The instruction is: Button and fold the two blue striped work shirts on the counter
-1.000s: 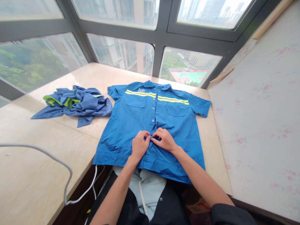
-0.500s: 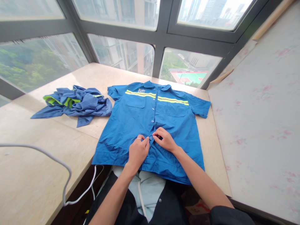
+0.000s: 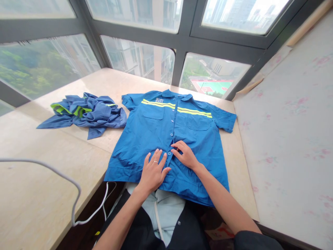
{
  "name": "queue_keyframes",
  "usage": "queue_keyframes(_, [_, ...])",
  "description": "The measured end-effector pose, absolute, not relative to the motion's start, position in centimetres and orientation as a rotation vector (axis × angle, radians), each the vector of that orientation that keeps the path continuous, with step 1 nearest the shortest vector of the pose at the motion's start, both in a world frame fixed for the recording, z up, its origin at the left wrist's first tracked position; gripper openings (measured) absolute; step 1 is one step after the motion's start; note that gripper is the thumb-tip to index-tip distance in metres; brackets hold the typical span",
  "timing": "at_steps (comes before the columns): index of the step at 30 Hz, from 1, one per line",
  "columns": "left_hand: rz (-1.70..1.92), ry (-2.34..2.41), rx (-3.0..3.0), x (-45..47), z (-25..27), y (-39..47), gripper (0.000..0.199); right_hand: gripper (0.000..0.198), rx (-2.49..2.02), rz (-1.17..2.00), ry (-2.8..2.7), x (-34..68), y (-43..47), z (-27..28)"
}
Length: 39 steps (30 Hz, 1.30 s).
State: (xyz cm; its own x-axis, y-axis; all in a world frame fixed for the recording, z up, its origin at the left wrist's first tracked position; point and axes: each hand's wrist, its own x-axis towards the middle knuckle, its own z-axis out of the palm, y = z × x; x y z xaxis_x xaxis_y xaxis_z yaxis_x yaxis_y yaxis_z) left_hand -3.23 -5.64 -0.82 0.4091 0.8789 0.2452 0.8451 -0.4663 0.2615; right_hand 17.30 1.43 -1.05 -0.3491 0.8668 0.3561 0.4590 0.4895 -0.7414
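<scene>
While the shirt (image 3: 149,133) lies beneath both, the left hand (image 3: 153,173) splays; whether the right hand (image 3: 186,156) grips is unclear.

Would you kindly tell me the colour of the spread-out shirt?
The shirt is blue with yellow chest stripes; head view.

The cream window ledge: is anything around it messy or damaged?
The crumpled blue garment with lime-green bands looks messy beside the blue, yellow-striped shirt spread flat. The white floral wallpaper looks ragged along its edge by the grey window frame.
</scene>
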Motion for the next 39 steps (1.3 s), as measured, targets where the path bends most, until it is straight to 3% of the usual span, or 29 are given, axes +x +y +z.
queue_keyframes(13, [0.564, 1.562, 2.491, -3.5, -0.8, -5.7, 0.054, 0.020, -1.145, 0.644, -1.964, 17.2, 1.4, -1.2])
queue_keyframes(18, [0.984, 1.521, 2.096, -5.4, -0.4, -5.1, 0.040, 0.043, -1.208, 0.660, -1.922, 17.4, 1.2, -1.9])
queue_keyframes(21, [1.352, 1.729, 1.754, -8.9, 0.2, -3.9, 0.033, 0.048, -1.206, 0.696, -1.895, 17.8, 0.8, -2.1])
queue_keyframes(24, [1.476, 1.970, 1.446, -13.0, 0.5, -2.0, 0.031, 0.047, -1.217, 0.685, -1.865, 18.5, 0.4, -2.1])
queue_keyframes(29, [1.527, 1.857, 0.754, -17.5, 0.2, 2.2, 0.036, 0.046, -1.332, 0.493, -1.833, 20.9, 1.3, -2.1])
queue_keyframes(35, [1.537, 1.344, 0.317, -18.8, 1.3, 8.2, 0.010, 0.059, -1.574, 0.045, -1.908, 25.6, 4.0, -3.5])
queue_keyframes(39, [1.487, 1.227, 0.262, -18.7, 1.8, 11.5, 0.014, 0.068, -1.625, -0.133, -2.046, 27.6, 4.3, -5.5])
